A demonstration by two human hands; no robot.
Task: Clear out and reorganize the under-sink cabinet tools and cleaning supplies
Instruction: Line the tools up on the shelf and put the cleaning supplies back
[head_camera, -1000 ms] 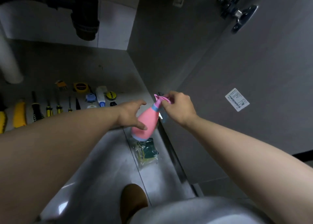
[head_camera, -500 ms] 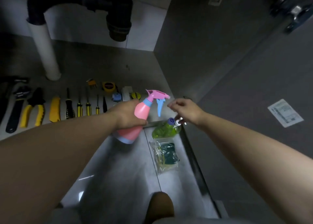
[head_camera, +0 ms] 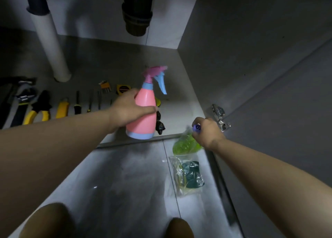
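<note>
green bottle (head_camera: 186, 144) motion-blurred, neck hidden under right hand (head_camera: 206, 131). Spray bottle (head_camera: 143, 112) covers small items behind it. Far-left tools (head_camera: 10, 101) cut by frame edge, too dark to identify.

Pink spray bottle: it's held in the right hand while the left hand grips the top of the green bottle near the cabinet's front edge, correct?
The hands are swapped. In the head view the left hand holds the pink spray bottle, and the right hand grips the top of the green bottle near the cabinet's front edge.
</note>
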